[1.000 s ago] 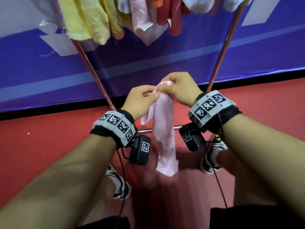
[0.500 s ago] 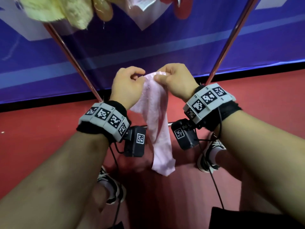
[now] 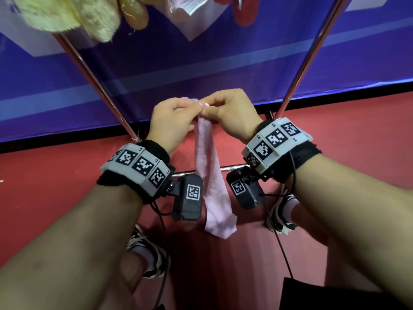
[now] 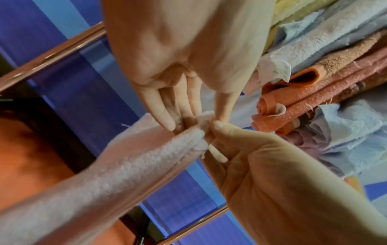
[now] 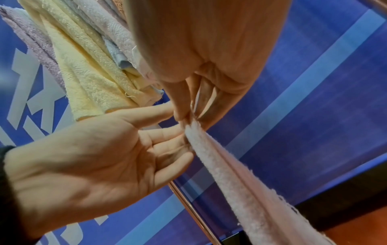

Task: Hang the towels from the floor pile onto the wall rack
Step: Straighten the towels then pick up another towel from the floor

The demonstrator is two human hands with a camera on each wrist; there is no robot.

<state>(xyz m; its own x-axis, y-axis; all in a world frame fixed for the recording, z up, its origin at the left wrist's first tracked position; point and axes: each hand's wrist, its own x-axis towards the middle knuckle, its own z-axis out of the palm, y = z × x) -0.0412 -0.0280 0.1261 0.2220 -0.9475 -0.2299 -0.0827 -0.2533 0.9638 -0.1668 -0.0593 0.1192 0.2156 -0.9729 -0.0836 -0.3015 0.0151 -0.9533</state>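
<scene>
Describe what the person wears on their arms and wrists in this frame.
Forearms are bare, no sleeves. Each wrist carries a black fabric band under a grey block band printed with black-and-white square markers. A black camera box with its own marker hangs below each wrist, trailing thin black cables.

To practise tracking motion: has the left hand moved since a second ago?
Yes: the left hand has risen slightly, now further above the black strip at the wall's foot.

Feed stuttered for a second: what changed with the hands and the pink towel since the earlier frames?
The left hand and right hand, spread slightly apart half a second ago, have closed together again at the top edge of the small pink terry towel, bunching it narrower. Nothing was let go: both still pinch that edge, the towel hangs down between the wrists, not yet on the metal rack.
</scene>
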